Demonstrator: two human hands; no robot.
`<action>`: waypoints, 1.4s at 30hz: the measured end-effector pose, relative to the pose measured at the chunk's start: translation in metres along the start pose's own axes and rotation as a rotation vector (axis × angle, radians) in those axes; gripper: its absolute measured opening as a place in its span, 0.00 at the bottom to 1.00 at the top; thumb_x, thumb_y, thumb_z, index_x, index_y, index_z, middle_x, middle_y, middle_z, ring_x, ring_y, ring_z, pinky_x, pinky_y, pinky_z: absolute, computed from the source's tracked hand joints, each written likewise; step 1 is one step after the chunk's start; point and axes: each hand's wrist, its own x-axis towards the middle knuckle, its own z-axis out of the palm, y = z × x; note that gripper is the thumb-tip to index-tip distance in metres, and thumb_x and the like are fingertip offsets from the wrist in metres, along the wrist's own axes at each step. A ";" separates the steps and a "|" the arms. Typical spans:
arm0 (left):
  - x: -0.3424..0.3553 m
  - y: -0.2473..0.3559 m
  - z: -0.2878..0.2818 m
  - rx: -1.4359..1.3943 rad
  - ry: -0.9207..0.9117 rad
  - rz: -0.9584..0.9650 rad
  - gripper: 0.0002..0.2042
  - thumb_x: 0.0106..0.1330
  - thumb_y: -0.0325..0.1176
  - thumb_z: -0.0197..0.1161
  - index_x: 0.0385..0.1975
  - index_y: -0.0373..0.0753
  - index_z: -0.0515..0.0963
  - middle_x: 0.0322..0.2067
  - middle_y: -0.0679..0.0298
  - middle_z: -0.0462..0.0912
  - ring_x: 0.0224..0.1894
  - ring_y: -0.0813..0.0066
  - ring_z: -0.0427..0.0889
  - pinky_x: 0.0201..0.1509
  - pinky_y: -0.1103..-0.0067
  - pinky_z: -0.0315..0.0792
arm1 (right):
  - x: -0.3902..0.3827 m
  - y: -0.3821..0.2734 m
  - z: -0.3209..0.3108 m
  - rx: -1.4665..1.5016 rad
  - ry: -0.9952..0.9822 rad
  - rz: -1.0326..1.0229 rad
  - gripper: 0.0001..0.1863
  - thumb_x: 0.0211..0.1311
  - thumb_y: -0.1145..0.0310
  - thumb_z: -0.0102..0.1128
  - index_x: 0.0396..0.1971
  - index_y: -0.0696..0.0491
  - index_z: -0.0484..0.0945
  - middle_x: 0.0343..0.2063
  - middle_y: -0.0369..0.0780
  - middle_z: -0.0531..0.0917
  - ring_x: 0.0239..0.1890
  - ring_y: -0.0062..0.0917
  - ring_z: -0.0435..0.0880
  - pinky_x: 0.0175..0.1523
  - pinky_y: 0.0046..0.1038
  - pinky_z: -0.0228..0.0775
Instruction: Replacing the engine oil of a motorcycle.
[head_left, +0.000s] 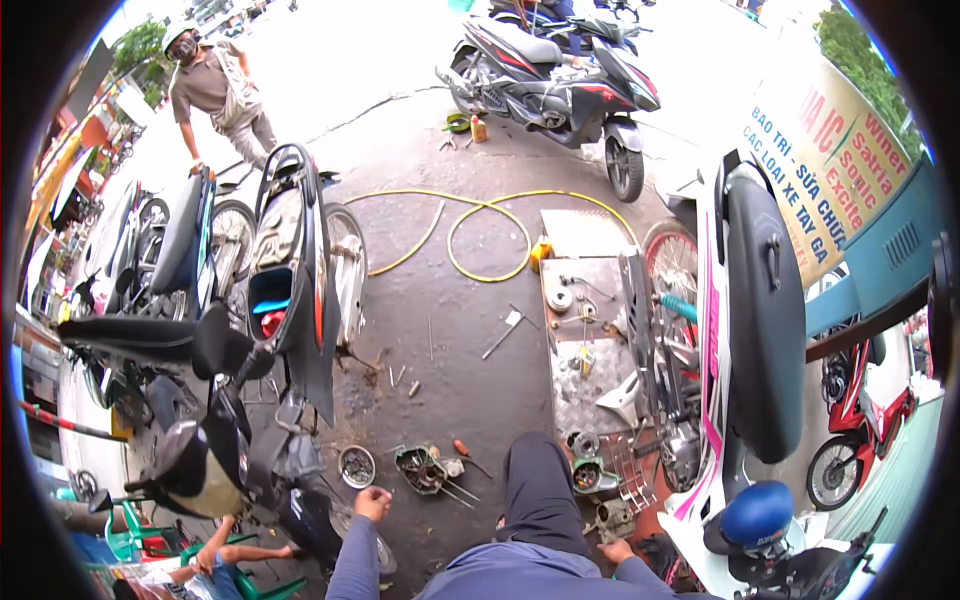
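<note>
My left hand (373,503) is raised low in the view, left of my knee. Its fingers are curled together; whatever is between them is too small to make out. Just beyond it stand a round bowl of small metal parts (356,466) and a green container (420,471) filled with parts and tools. A red-handled screwdriver (462,449) lies to the right of that container. My right hand (618,552) is low beside a metal engine part (612,517), its fingers loosely extended with nothing visible in them. Another green container (590,478) holds small parts near my knee.
A motorcycle with a black seat (768,310) stands close on my right, a blue helmet (757,513) near it. Dismantled scooters (290,270) line the left. A metal sheet (580,335) carries loose parts. A yellow hose (489,236) loops across the ground. A person (215,95) stands far left.
</note>
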 end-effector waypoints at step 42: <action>1.155 1.302 -0.010 1.428 -0.940 0.568 0.18 0.68 0.48 0.52 0.34 0.39 0.79 0.32 0.52 0.83 0.39 0.52 0.83 0.47 0.62 0.75 | 0.814 -1.605 -0.548 -0.159 -1.024 -0.849 0.14 0.65 0.61 0.55 0.31 0.59 0.79 0.26 0.45 0.82 0.34 0.40 0.82 0.43 0.36 0.70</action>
